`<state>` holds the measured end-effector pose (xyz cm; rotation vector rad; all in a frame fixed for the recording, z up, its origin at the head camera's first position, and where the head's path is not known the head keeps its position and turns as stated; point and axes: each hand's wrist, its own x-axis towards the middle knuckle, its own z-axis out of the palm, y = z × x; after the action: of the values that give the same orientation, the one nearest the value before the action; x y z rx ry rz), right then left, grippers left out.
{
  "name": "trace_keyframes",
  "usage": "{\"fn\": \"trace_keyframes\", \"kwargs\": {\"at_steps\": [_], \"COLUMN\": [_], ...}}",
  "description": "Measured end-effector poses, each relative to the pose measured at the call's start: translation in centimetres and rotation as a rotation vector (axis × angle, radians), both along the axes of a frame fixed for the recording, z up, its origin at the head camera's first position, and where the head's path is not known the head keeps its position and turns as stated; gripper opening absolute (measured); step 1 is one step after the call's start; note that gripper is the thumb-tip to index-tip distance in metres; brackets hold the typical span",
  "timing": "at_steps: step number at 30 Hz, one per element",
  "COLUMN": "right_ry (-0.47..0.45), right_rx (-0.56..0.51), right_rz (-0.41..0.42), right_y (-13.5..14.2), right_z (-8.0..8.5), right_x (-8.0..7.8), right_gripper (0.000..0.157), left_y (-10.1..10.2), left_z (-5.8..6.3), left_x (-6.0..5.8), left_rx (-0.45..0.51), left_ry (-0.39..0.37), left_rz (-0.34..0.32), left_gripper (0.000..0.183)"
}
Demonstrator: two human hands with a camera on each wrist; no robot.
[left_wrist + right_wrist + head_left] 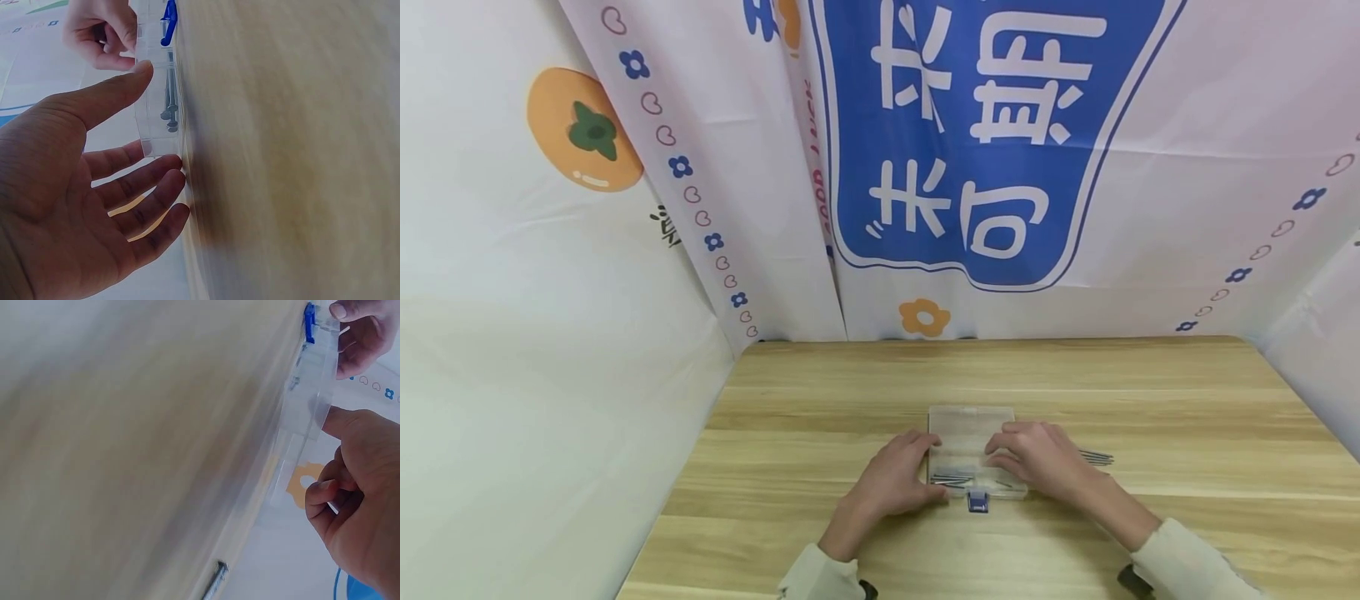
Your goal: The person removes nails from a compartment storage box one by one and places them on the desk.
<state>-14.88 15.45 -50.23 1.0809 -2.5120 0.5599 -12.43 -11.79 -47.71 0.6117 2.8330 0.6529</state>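
A clear plastic box (970, 429) lies on the table, with a blue latch (977, 502) at its front edge. Long grey nails (951, 481) lie in its front left part, and a small dark piece (1004, 484) lies farther right. My left hand (895, 477) holds the box's left front corner, thumb at the front and fingers along the left side. Over the box's right side is my right hand (1041, 457). Its thumb (340, 422) reaches to the box wall and the other fingers curl loosely, with nothing visible between them.
Several more nails (1096, 457) lie on the wooden table (820, 392) to the right of the box, partly behind my right hand. A printed cloth (1135, 275) hangs along the table's back edge, and white cloth (550, 350) hangs at the left.
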Motion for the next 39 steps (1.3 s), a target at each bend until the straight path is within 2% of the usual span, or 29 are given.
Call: {"fn": "trace_keyframes", "kwargs": {"at_steps": [6, 18, 39], "right_ry": [-0.046, -0.174, -0.265], "right_rx": [-0.020, 0.036, 0.094], "right_rz": [0.009, 0.032, 0.057], "right_y": [-0.8, -1.9, -2.7], "right_z": [0.0, 0.3, 1.0], "right_x": [-0.2, -0.9, -1.5], "right_gripper": [0.008, 0.006, 0.005], "left_y": [0.1, 0.1, 0.0], "left_z": [0.1, 0.1, 0.2], "left_x": [0.0, 0.1, 0.2], "left_rx": [-0.001, -0.007, -0.008], "left_ry": [-0.010, -0.022, -0.016], "left_rz": [0.006, 0.007, 0.006], "left_gripper": [0.072, 0.072, 0.072]}}
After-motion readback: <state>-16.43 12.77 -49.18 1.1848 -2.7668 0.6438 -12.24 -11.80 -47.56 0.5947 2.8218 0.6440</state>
